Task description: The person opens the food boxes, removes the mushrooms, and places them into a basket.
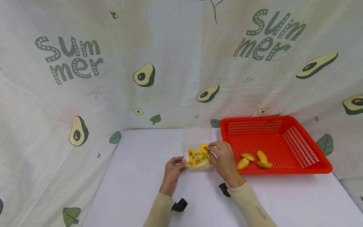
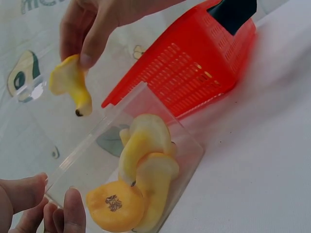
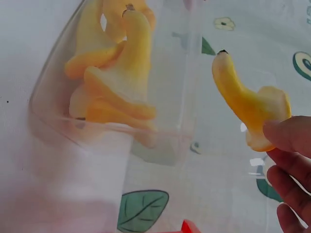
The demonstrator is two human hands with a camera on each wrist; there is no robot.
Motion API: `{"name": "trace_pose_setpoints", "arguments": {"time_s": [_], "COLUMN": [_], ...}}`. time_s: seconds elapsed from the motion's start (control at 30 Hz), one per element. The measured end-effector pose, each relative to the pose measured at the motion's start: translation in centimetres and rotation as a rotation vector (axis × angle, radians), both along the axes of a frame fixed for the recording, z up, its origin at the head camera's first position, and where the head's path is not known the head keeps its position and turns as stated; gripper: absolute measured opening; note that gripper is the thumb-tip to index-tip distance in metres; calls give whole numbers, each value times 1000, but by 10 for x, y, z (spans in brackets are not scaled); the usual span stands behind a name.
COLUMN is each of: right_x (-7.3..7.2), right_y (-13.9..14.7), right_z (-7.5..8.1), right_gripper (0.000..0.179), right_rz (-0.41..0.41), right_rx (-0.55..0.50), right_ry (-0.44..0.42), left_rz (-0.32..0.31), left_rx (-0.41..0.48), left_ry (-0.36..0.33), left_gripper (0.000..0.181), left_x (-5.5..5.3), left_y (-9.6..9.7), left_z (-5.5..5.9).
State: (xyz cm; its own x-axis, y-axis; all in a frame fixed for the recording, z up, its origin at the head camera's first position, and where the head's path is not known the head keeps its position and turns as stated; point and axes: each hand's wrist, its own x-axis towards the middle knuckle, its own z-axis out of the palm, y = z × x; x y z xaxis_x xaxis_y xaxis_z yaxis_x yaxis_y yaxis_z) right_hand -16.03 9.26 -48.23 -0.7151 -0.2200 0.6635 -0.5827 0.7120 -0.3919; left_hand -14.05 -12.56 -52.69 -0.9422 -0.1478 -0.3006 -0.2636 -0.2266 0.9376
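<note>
My right hand (image 1: 222, 157) pinches a yellow mushroom (image 3: 243, 104) by its cap, above a clear plastic box (image 1: 199, 168). In the right wrist view, its stem points away from the fingers (image 3: 291, 136). Several more yellow mushrooms (image 2: 155, 179) lie piled inside the box. At the box's left side is my left hand (image 1: 173, 173), its thumb and fingers (image 2: 73, 211) holding the wall near a corner. A clear lid (image 1: 197, 135) stands open behind the box.
A red perforated basket (image 1: 300, 154) stands to the right of the box. Two yellow mushrooms (image 1: 263, 160) lie near its front left. White cloth covers the table (image 1: 141, 176), and a patterned curtain (image 1: 175, 47) hangs behind. Black devices (image 1: 179, 205) are on both wrists.
</note>
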Motion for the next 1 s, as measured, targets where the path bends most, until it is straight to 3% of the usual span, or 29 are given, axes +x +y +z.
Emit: {"name": "trace_pose_setpoints", "arguments": {"time_s": [0.5, 0.7, 1.0], "right_x": [18, 19, 23], "right_y": [43, 64, 90], "right_z": [20, 22, 18], "right_gripper": [30, 35, 35], "right_rz": [-82, -97, -152], "right_rx": [-36, -72, -55], "right_ry": [43, 89, 74], "left_rz": [2, 5, 11], "left_rx": [-15, -25, -34], "left_ry": [-9, -12, -38], "left_gripper": [34, 32, 33], "left_x": [-2, -1, -1], "left_y": [1, 1, 0], "left_z": [2, 3, 1]}}
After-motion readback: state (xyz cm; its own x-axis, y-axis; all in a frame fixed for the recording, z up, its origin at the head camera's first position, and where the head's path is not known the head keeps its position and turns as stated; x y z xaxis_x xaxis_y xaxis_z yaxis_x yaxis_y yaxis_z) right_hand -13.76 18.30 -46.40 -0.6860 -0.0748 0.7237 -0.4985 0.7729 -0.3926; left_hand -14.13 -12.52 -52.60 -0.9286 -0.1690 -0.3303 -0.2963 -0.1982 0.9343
